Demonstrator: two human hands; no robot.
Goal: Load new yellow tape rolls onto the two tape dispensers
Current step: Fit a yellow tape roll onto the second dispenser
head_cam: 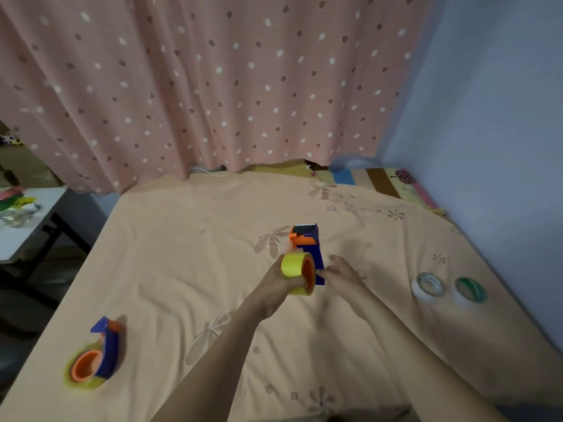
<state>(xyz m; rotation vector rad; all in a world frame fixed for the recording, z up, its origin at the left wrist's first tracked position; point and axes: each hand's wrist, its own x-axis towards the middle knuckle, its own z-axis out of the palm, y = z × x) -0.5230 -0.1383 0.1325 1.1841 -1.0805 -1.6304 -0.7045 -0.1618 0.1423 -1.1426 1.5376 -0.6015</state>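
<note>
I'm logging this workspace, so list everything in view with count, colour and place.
Yellow tape roll: 1, yellow with orange core, held in the left hand at the dispenser.
Tape dispenser: 1, blue and orange, centre of the bed.
Loaded tape dispenser: 1, blue and orange with yellow tape on it, near left of the bed.
Empty-looking rolls: 2, whitish with green inside, right side of the bed; second at.
Bedsheet: 1, peach with flower print.
Curtain: 1, pink, spotted, behind the bed.
Side table: 1, white, far left, with blurred items.
Left hand: grips the roll.
Right hand: at the dispenser's handle end.
</note>
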